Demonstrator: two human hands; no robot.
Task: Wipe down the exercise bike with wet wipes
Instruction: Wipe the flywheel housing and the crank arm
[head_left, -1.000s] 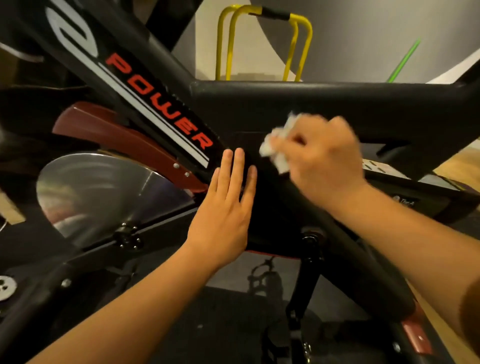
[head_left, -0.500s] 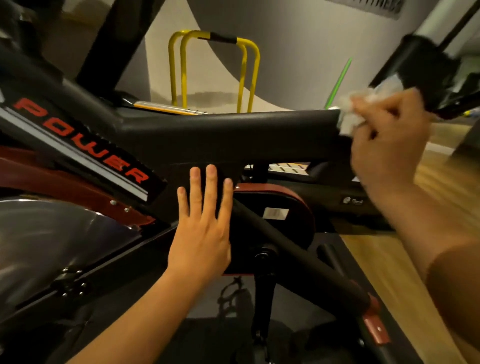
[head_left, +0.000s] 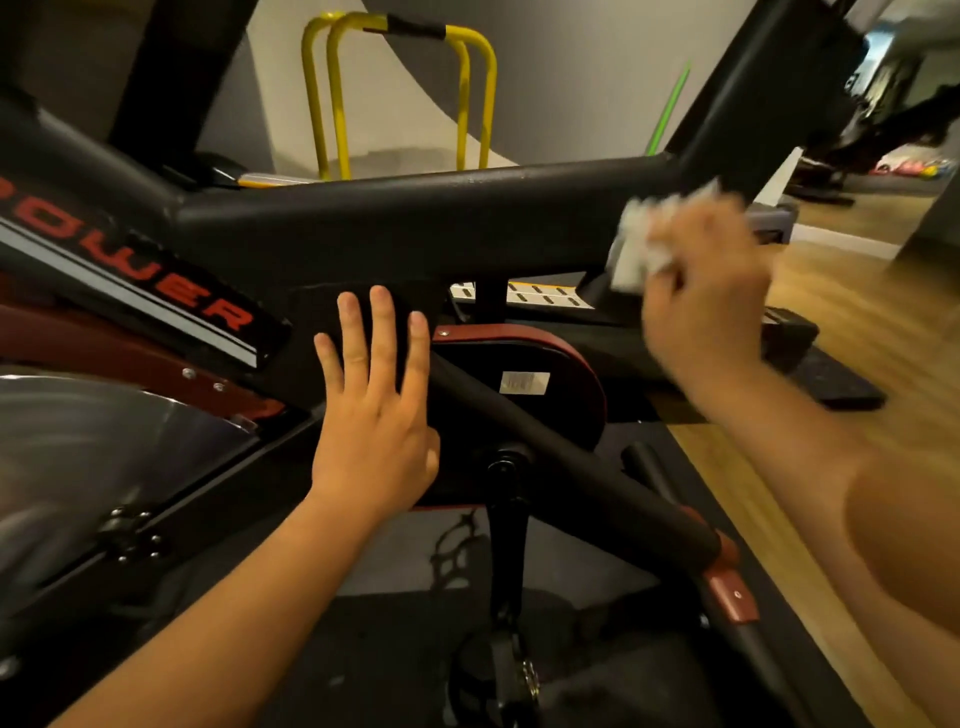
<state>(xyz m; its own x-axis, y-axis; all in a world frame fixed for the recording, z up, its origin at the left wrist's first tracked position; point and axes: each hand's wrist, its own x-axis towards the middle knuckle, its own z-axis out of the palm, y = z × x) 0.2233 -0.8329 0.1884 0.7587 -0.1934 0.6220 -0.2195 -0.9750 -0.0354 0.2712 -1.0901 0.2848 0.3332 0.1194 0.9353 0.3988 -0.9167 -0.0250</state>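
The black exercise bike frame (head_left: 415, 218) fills the view, with red "POWER" lettering on its sloping tube at the left. My right hand (head_left: 701, 291) grips a crumpled white wet wipe (head_left: 641, 244) and holds it against the right end of the horizontal top tube, where the seat post rises. The hand is blurred by motion. My left hand (head_left: 374, 410) rests flat with straight fingers on the black frame panel in the middle, just left of the red-edged crank cover (head_left: 524, 374).
A shiny steel flywheel (head_left: 93, 457) sits at the lower left. The crank arm (head_left: 506, 525) hangs down below the cover. A yellow metal rack (head_left: 400, 88) stands behind the bike. Wooden floor (head_left: 857, 332) runs along the right, with dark gym gear beyond.
My right hand swept the wipe from the frame's middle to the right end of the top tube, then dropped a little lower. The left hand stayed flat on the frame.
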